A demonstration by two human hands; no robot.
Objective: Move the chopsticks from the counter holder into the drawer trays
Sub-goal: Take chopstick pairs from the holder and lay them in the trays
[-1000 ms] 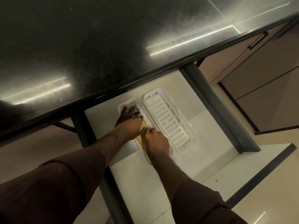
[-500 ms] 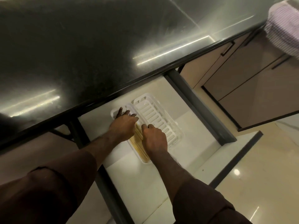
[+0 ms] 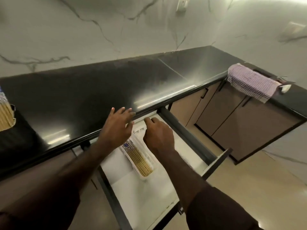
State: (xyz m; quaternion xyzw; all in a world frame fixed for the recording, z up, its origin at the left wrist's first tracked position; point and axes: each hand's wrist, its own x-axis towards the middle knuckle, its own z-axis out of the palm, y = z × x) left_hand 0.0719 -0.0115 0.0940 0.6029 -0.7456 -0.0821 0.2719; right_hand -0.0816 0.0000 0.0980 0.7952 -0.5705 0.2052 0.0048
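Observation:
Several wooden chopsticks [image 3: 138, 159] with blue patterned ends lie in the left white tray [image 3: 144, 177] inside the open drawer [image 3: 132, 193]. My left hand [image 3: 118, 128] hovers over the counter edge above that tray, fingers spread and holding nothing. My right hand [image 3: 157, 135] covers the second tray, fingers curled downward; what they touch is hidden. More chopsticks [image 3: 5, 113] stand in a holder at the far left edge of the black counter [image 3: 83, 90].
A striped cloth [image 3: 249, 82] hangs over the counter's right corner. Closed cabinet doors [image 3: 232, 117] stand to the right of the drawer. The drawer's dark side rail [image 3: 186, 135] runs along my right hand. A marble wall rises behind the counter.
The camera has tilted up, bringing the wall and counter into view. My left hand has lifted off the chopsticks in the tray and risen to the counter edge. My right hand has shifted toward the drawer's back.

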